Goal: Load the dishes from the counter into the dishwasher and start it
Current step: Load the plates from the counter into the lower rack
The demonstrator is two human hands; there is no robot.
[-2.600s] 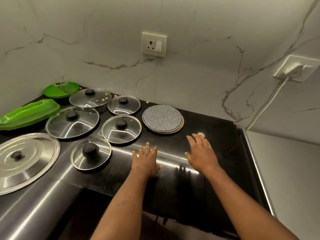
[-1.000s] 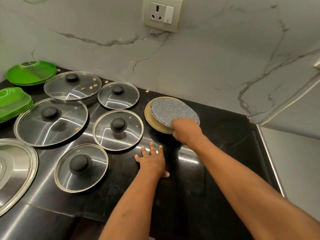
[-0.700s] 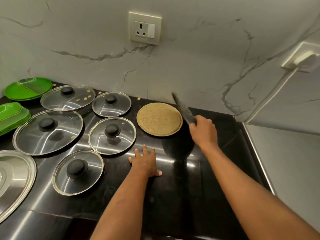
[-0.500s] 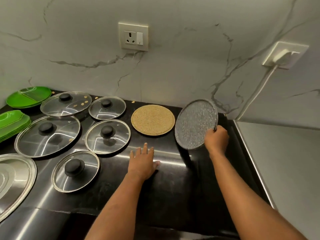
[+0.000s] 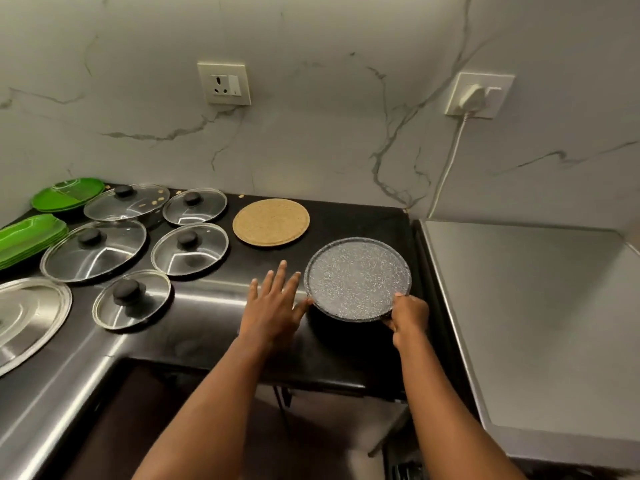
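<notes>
Marble-veined wall [image 5: 311, 140] behind; black bench [image 5: 346, 216] below, running left into steel. Near the bench's right front corner: speckled grey plate [image 5: 358, 278], raised off the surface to judge by the shadow under its near edge, roughly level. Pinched at the near-right rim by right hand [image 5: 408, 315], thumb on top, fingers curled beneath. Left hand [image 5: 273, 306] flat and spread, palm down, just left of the plate; thumb tip at the plate's left rim, contact not certain. Further back, round cork mat [image 5: 270, 221] flat on the bench, apart from the plate. To the left, five glass lids [image 5: 189, 249] with black knobs, close-packed; steel lid [image 5: 24, 317] and green plates [image 5: 65, 194] beyond. Grey flat top [image 5: 519, 306] to the right, possibly the dishwasher; no door in view. Risks, as judged: one-point pinch on a wide plate, so apt to pivot or slip from under the thumb if swung quickly; a drop from here onto the bench edge or past it to the floor. Safer with left hand taking the opposite rim. Also possible: clipping the bench corner while turning right and down. On a later reach for the lids: rims packed close, easy to nudge one into its neighbour; crumbs on the rear-left glass lid [image 5: 126, 202] apt to scatter.
</notes>
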